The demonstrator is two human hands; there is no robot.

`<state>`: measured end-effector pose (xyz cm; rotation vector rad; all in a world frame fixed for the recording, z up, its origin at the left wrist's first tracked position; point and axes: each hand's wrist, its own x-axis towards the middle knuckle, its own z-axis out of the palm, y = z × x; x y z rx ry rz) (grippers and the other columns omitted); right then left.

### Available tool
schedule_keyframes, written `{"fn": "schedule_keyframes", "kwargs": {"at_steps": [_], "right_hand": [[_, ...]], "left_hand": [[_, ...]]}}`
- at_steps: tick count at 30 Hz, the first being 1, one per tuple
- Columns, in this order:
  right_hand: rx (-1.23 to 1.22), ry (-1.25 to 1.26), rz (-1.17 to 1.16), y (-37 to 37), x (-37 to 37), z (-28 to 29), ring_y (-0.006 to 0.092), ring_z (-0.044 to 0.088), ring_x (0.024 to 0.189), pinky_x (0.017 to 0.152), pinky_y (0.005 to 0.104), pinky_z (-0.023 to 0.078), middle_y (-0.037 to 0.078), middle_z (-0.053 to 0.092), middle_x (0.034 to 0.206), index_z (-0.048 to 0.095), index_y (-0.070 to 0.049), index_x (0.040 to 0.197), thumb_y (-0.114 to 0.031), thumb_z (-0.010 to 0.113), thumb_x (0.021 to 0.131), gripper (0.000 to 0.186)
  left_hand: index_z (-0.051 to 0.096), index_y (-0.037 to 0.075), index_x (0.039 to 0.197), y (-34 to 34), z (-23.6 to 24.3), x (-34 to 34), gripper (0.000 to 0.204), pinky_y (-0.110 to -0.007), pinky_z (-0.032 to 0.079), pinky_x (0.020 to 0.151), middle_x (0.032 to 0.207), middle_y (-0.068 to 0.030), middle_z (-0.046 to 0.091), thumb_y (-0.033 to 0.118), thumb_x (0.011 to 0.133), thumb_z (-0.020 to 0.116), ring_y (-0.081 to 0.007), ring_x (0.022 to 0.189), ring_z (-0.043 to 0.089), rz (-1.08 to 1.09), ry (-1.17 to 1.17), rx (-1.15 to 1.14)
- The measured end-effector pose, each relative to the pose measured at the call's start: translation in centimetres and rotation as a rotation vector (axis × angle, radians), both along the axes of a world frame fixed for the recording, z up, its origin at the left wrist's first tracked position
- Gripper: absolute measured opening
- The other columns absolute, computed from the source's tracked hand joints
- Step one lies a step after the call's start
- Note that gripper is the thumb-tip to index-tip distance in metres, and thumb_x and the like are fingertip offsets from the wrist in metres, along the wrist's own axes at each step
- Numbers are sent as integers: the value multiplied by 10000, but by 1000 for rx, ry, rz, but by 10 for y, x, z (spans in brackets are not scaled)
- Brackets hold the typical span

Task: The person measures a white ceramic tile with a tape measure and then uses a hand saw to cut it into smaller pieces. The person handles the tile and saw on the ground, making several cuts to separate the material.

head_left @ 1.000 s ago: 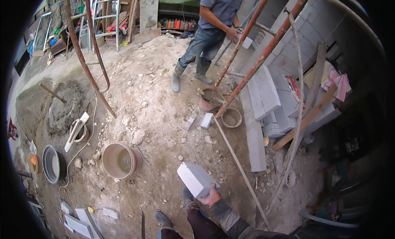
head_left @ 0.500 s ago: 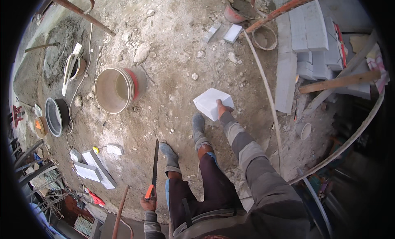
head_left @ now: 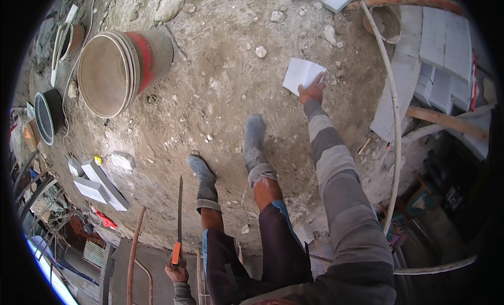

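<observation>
My right hand (head_left: 313, 90) reaches out ahead and grips the near right edge of a white, light-looking building block (head_left: 299, 74). The block is low over the dirt floor; I cannot tell whether it rests on the ground. Down by my left leg, my left hand (head_left: 177, 272) is closed on the orange handle of a hand saw (head_left: 180, 210). The long narrow blade points away from me. My feet, in grey socks or boots, stand between the saw and the block.
Left of my feet stands a large bucket (head_left: 105, 74) tipped toward me. Cut block pieces (head_left: 102, 184) lie with a yellow tape measure (head_left: 98, 160). At the right are stacked white blocks (head_left: 446, 48) and a bent pole (head_left: 394, 111). Stones dot the dirt floor (head_left: 220, 95).
My right arm has stretched farther out to the right, and the block is now farther from my feet. The saw stays in my left hand. The whole view has shifted.
</observation>
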<state>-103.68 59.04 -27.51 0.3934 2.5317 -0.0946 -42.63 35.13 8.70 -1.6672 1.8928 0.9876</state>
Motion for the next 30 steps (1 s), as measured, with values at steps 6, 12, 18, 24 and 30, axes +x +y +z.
{"fn": "schedule_keyframes", "kwargs": {"at_steps": [6,12,18,24,30], "right_hand": [[-138,26,-11,52,43,20,419,443,1303,1067,425,414,293,362,1436,151,-101,1538,-343,767,776,1009],[-359,-528,116,173,235,105,329,650,933,776,470,511,113,681,987,659,-114,1033,-360,683,845,311],[-537,-488,-753,198,357,285,336,677,617,539,482,565,123,639,741,627,-63,974,-240,693,882,209],[-860,-592,-775,228,376,364,286,669,717,585,440,533,73,628,752,609,-76,868,-307,578,931,241],[-763,-575,-208,195,400,385,208,567,549,449,358,425,37,573,672,571,-118,807,-293,520,964,241]], "left_hand": [[648,-30,953,-15,-4,31,329,-368,489,645,731,-134,625,239,785,735,-247,645,592,-165,21,-3],[672,-3,992,-35,-11,53,332,-419,527,694,818,-205,684,169,724,765,-375,772,679,-75,185,-74],[686,-18,902,-92,-24,63,322,-451,544,717,793,-201,696,197,679,773,-381,794,696,-142,-22,-138],[695,-20,889,-129,-14,127,317,-452,552,759,872,-220,693,218,684,729,-365,868,695,-223,-84,-65],[709,-9,940,-115,70,174,321,-444,552,831,1023,-254,686,220,724,643,-362,1001,680,103,-277,91]]}}
